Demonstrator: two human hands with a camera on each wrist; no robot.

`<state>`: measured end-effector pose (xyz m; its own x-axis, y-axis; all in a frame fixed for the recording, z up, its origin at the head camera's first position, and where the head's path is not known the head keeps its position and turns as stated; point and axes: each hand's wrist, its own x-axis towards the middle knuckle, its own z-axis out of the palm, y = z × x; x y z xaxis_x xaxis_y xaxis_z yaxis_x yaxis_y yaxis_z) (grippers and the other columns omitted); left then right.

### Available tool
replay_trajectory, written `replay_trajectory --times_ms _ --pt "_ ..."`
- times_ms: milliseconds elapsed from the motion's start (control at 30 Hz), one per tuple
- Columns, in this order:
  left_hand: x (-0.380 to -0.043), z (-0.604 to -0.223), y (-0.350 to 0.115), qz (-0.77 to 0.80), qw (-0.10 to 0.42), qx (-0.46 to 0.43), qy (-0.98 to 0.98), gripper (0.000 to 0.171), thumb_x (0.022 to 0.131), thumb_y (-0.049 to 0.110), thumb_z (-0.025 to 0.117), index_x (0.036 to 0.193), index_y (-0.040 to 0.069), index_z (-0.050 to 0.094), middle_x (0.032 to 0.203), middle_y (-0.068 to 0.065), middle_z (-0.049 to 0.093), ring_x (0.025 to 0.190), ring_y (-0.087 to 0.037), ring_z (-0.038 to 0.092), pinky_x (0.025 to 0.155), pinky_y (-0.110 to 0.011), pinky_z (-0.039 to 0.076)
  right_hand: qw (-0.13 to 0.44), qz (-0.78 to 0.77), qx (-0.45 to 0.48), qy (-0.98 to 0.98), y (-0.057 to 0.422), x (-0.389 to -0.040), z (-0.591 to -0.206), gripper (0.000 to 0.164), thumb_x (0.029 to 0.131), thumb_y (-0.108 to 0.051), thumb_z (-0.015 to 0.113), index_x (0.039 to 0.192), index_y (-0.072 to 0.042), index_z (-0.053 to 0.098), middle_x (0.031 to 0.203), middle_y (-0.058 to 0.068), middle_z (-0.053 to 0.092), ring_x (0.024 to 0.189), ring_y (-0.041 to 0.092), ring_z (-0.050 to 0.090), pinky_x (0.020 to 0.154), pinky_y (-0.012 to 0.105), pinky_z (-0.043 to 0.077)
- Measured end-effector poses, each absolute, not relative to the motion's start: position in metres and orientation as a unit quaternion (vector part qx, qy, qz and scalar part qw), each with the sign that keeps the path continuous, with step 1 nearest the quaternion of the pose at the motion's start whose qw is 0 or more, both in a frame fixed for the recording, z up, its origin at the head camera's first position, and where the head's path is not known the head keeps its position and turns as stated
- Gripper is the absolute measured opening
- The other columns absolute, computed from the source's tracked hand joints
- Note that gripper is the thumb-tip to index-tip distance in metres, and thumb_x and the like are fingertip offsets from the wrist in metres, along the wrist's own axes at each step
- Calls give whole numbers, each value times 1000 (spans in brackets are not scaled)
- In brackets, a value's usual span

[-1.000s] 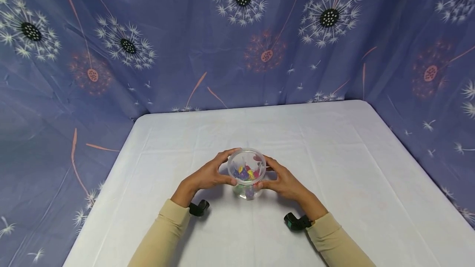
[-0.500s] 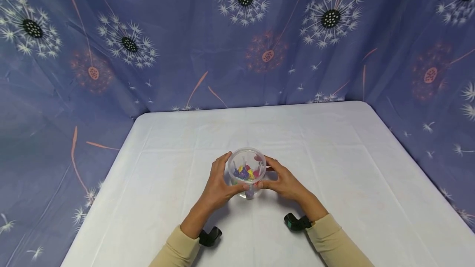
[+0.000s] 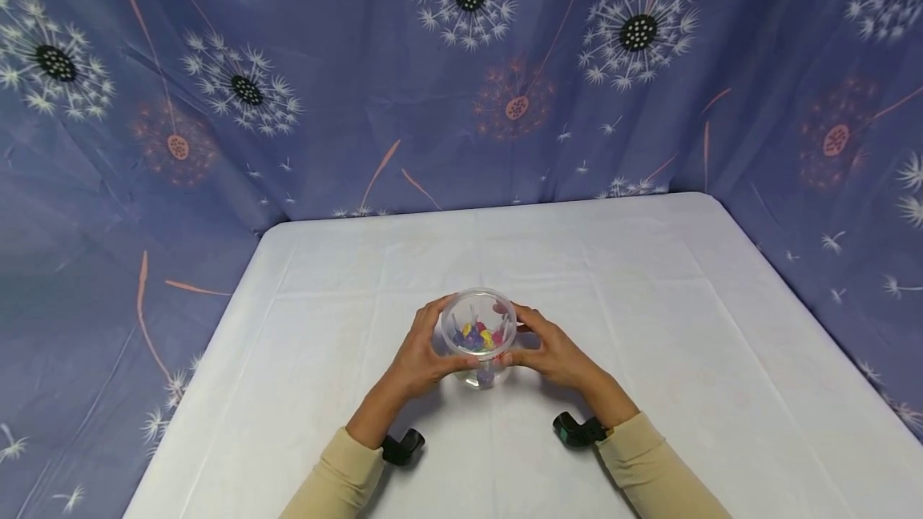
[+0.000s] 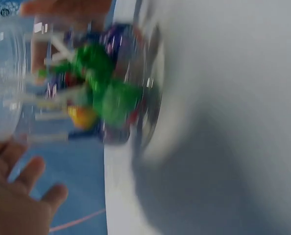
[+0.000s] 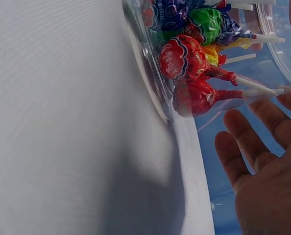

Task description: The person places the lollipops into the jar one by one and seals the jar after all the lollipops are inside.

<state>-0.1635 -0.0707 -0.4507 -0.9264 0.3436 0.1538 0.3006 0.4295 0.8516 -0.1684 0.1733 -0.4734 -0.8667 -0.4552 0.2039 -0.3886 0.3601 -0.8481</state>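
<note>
A clear round plastic jar (image 3: pixel 479 291) stands upright near the middle of the white table in the head view. Several wrapped lollipops (image 3: pixel 473 339) lie inside it; green lollipops (image 4: pixel 117 104) show in the left wrist view, and a red lollipop (image 5: pixel 181 58) in the right wrist view. My left hand (image 3: pixel 421 355) holds the jar's left side, thumb across the near wall and fingers toward the far side. From the right, my right hand (image 3: pixel 554 352) grips it the same way near the rim. Whether a lid covers the jar, I cannot tell.
A white cloth covers the table (image 3: pixel 649 295). Behind it and along both sides hangs a blue curtain (image 3: pixel 346 62) with dandelion prints. Black wrist devices (image 3: pixel 404 447) sit beneath both wrists.
My left hand has shifted around the jar, its wrist swinging nearer and rightward and its thumb sliding further across the near wall. The jar and my right hand stay in place.
</note>
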Motion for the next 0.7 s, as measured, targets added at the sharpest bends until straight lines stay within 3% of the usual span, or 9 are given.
replay_trajectory --times_ms 233,433,567,700 --pt "-181 -446 -86 495 117 242 826 89 70 34 81 143 39 31 147 -2 34 138 -30 33 112 -60 28 44 -509 -255 821 174 -168 -474 76 80 -27 73 146 -17 35 141 10 47 121 34 49 100 58 43" --pt "-187 -445 -90 490 166 247 820 89 73 39 78 144 44 25 152 -1 27 140 -37 28 109 -64 30 46 -508 -251 822 175 -167 -475 76 81 -27 72 146 -15 35 141 13 46 121 35 50 100 58 43" --pt "-184 -448 -90 502 165 253 811 97 73 47 76 149 40 16 155 -2 22 141 -37 26 111 -63 28 41 -498 -247 830 176 -166 -475 76 81 -28 73 146 -15 35 142 8 46 122 32 49 100 55 44" --pt "-173 -450 -95 538 112 259 794 94 83 45 68 153 24 8 157 -8 20 144 -35 22 115 -58 24 31 -488 -243 837 182 -163 -470 76 83 -26 72 147 -18 32 145 4 44 127 29 46 102 53 43"
